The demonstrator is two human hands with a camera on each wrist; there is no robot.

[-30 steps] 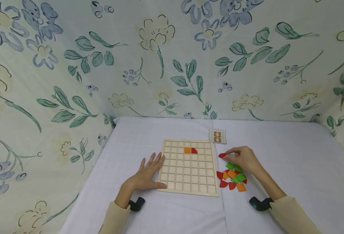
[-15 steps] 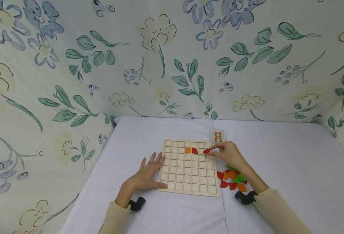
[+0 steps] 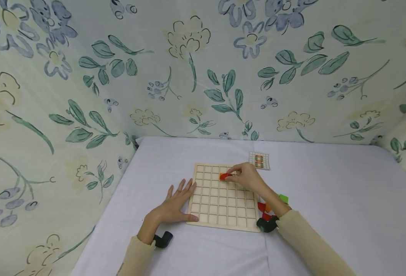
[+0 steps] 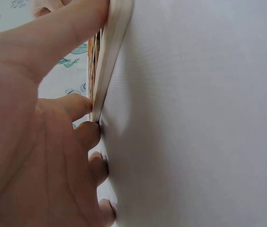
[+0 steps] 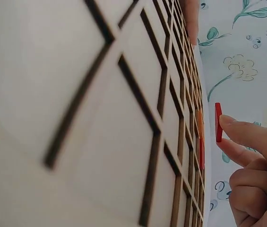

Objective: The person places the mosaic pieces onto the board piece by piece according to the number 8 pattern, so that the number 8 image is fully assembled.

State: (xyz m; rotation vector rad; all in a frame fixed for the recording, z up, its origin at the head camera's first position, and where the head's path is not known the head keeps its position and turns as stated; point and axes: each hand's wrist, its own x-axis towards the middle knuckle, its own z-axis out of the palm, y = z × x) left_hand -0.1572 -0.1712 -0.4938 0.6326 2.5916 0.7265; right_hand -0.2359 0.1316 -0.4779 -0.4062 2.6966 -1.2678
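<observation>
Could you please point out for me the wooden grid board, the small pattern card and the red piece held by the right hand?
Wooden grid board (image 3: 214, 200): head view, a bare cell.
Small pattern card (image 3: 259, 160): head view, middle of its printed face.
Held red piece (image 5: 218, 125): right wrist view, its thin edge.

The board (image 3: 214, 200) looks smooth wood, the tablecloth (image 3: 330, 191) matt cloth.

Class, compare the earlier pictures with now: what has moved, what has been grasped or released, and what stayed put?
The right hand carried the red piece leftward, from beside the board to above it, near the orange square. It was already pinched and has not been released. The left hand stayed at the board's left edge; the board and pattern card stayed put.
</observation>
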